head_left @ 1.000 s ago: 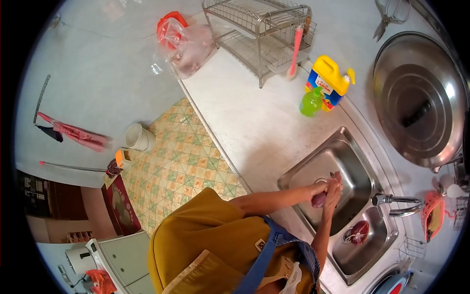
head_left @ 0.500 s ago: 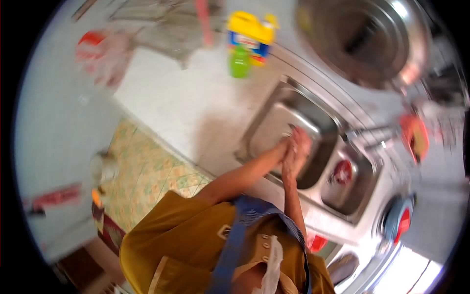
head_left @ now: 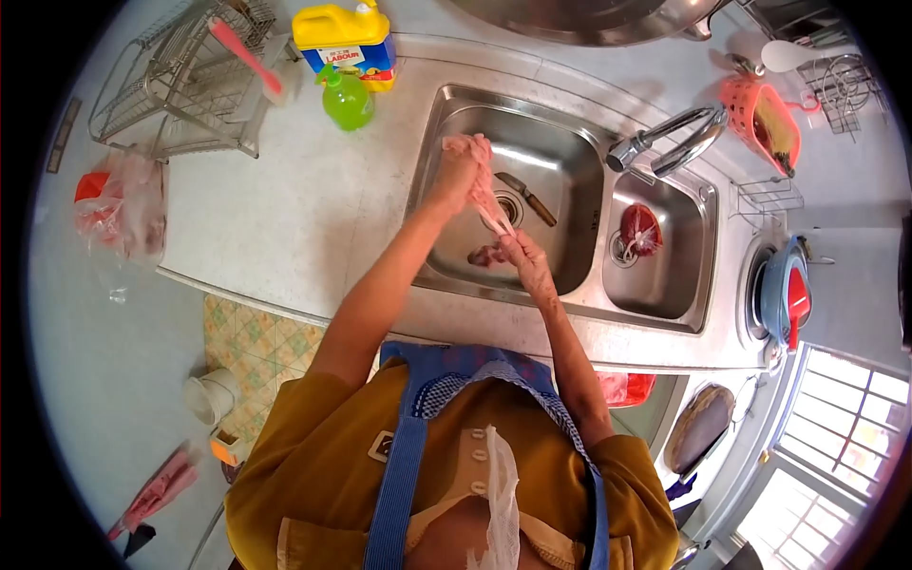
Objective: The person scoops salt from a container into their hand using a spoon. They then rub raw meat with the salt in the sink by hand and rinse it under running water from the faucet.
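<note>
A strip of pale pink raw meat (head_left: 487, 201) is stretched between my two hands above the large sink basin (head_left: 560, 142). My left hand (head_left: 460, 177) is closed around its upper end. At the lower end, my right hand (head_left: 528, 263) pinches the meat. A darker reddish piece (head_left: 486, 256) shows below, left of my right hand; whether it joins the strip I cannot tell. Beside the drain lies a knife (head_left: 532, 201) with a brown handle. In the smaller basin (head_left: 655, 296) sits a red bag (head_left: 640, 230), its contents unclear.
A chrome tap (head_left: 670, 142) reaches over the divider. Behind the counter's left part stand a yellow jug (head_left: 342, 43), a green bottle (head_left: 348, 100) and a wire rack (head_left: 180, 85). A large metal pot (head_left: 589, 19) is at the back. Blue basins (head_left: 779, 294) stand at the right.
The view has turned and sharpened. My hands, pressed together before, are now apart with the pink meat stretched between them. The knife and the darker piece in the sink now show.
</note>
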A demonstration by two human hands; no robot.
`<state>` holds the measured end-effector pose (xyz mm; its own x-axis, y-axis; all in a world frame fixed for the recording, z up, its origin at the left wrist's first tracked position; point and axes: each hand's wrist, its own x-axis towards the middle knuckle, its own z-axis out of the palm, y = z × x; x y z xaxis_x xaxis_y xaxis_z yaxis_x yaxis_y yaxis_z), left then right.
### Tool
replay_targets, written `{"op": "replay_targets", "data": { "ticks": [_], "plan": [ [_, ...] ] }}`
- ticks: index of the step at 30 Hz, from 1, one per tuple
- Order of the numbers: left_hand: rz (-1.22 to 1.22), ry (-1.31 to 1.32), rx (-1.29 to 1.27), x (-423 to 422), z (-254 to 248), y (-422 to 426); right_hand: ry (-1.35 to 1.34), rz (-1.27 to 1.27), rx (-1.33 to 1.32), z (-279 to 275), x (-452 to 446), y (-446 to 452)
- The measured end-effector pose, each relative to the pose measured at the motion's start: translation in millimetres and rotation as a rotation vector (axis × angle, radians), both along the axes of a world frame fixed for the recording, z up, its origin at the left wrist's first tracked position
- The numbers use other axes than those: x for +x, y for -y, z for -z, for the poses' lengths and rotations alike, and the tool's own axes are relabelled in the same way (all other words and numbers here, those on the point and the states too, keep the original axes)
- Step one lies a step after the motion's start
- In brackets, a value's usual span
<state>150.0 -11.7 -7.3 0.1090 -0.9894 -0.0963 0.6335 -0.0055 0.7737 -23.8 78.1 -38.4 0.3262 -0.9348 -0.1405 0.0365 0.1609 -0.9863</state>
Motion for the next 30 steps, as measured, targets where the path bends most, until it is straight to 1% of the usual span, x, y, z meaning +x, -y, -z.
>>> {"op": "replay_targets", "data": {
  "ticks": [2, 3, 4, 5, 6, 7, 8, 10, 11, 12, 13, 14, 15, 16, 17, 18, 20, 21, 22, 23, 24, 25, 26, 27, 28, 29, 30],
  "plan": [
    [0.193, 0.349, 0.057, 11.9, 15.9, -4.8, 0.007, 0.124, 0.230, 39.2, -27.7, 5.4],
    [0.258, 0.442, 0.147, 14.0, 32.0, -15.8, 0.246, 0.148, 0.191, 44.7, -30.0, 10.3],
    [0.387, 0.451, 0.241, 9.8, 55.3, -24.5, 0.248, 0.154, 0.194, 43.3, -23.8, 14.1],
    [0.518, 0.460, 0.335, 2.4, 82.7, -34.7, 0.321, 0.299, 0.285, 36.9, -11.9, 16.2],
    [0.587, 0.204, 0.306, -8.1, 107.4, -48.6, 0.392, 0.443, 0.372, 34.3, -4.0, 19.5],
    [0.784, -0.110, 0.232, -12.5, 142.6, -54.7, 0.368, 0.399, 0.393, 43.2, -3.2, 20.1],
    [1.003, -0.399, 0.203, -16.9, 177.9, -60.6, 0.370, 0.410, 0.397, 55.1, -2.8, 15.9],
    [0.668, -0.498, 0.758, -30.4, 100.0, -73.8, 0.021, 0.245, 0.359, 75.6, -2.5, 3.3],
    [0.675, -0.504, 0.764, -33.3, 98.8, -73.5, -0.120, 0.270, 0.344, 71.9, 4.5, 1.1],
    [0.726, -0.522, 0.718, -35.5, 99.2, -71.9, -0.126, 0.275, 0.348, 81.8, 12.6, -1.3],
    [0.775, -0.540, 0.671, -37.1, 102.3, -70.2, -0.329, 0.289, -0.087, 90.6, 23.8, -3.9],
    [0.777, -0.543, 0.678, -42.9, 124.4, -68.4, -0.424, 0.280, -0.300, 97.6, 30.8, -9.7],
    [0.780, -0.425, 0.586, -52.4, 166.0, -67.2, -0.524, 0.293, -0.515, 95.5, 40.5, -14.0],
    [0.781, -0.309, 0.496, -58.1, 190.5, -66.3, -0.492, 0.178, -0.411, 60.3, 53.9, -18.9],
    [1.041, -0.577, 0.282, -56.4, 188.7, -65.1, -0.457, 0.062, -0.305, 40.9, 60.1, -21.7],
    [1.043, -0.583, 0.294, -58.7, 198.5, -67.9, -0.458, 0.065, -0.293, 44.1, 59.3, -19.7],
    [0.787, 0.164, -0.188, -64.4, 232.9, -76.2, -0.650, 0.100, -0.642, 60.0, 55.8, -5.3],
    [0.719, 0.346, -0.310, -63.5, 229.1, -78.1, -0.691, 0.148, -0.591, 79.8, 45.6, 2.7],
    [0.630, 0.531, -0.417, -62.4, 223.4, -79.8, -1.027, 0.017, -0.628, 106.6, 31.0, 15.9],
    [0.708, 0.092, 0.200, -61.5, 181.6, -81.6, -0.607, 0.213, -0.189, 104.7, 26.8, 25.1],
    [0.719, -0.359, 0.808, -63.5, 147.6, -80.7, -0.169, 0.393, 0.237, 100.0, 25.9, 30.0],
    [0.538, -0.361, 0.865, -70.9, 136.7, -74.9, -0.165, 0.404, 0.235, 102.0, 28.3, 27.8],
    [0.542, -0.365, 0.869, -72.0, 150.0, -74.4, -0.179, 0.429, 0.153, 103.5, 30.9, 17.1],
    [0.603, -0.541, 0.676, -72.0, 182.8, -78.3, -0.195, 0.445, 0.075, 105.5, 32.4, 8.2],
    [0.656, -0.708, 0.478, -70.3, 215.5, -83.4, -0.197, 0.444, 0.084, 105.7, 34.2, 4.3],
    [0.705, -0.862, 0.265, -68.8, 231.3, -83.0, -0.324, 0.413, -0.217, 105.6, 36.4, 5.0],
    [0.707, -0.860, 0.262, -71.7, 200.7, -77.5, -0.448, 0.375, -0.521, 105.7, 36.3, 8.0]
  ]
}}
